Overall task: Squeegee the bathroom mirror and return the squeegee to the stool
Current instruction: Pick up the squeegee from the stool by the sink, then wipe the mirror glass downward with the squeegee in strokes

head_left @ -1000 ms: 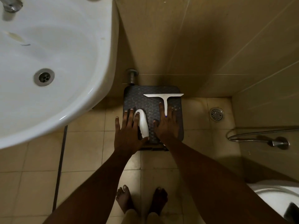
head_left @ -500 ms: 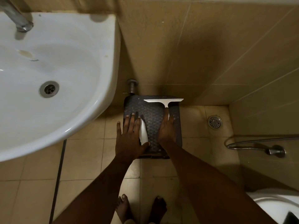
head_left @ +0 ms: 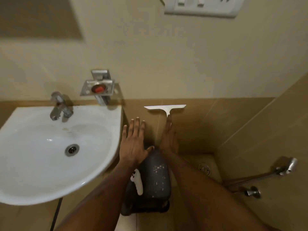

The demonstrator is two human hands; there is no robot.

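Observation:
My right hand (head_left: 168,139) grips the handle of the white squeegee (head_left: 165,108), held up in front of the tan wall tiles with its blade level. My left hand (head_left: 134,142) hovers flat with fingers spread and nothing in it, just right of the sink. Below both hands stands the dark speckled stool (head_left: 156,179). A white object (head_left: 138,182) lies on the stool's left side. The corner of the mirror (head_left: 38,20) shows at the upper left.
The white sink (head_left: 41,147) with its tap (head_left: 58,106) fills the left. A metal soap dish (head_left: 98,88) hangs on the wall above it. A switch plate (head_left: 202,7) is at the top right, a hose sprayer (head_left: 286,167) and floor drain (head_left: 204,169) to the right.
My right hand closed on the squeegee handle and lifted it off the stool. My left hand rose off the white object, which stays on the stool. The view tilted upward.

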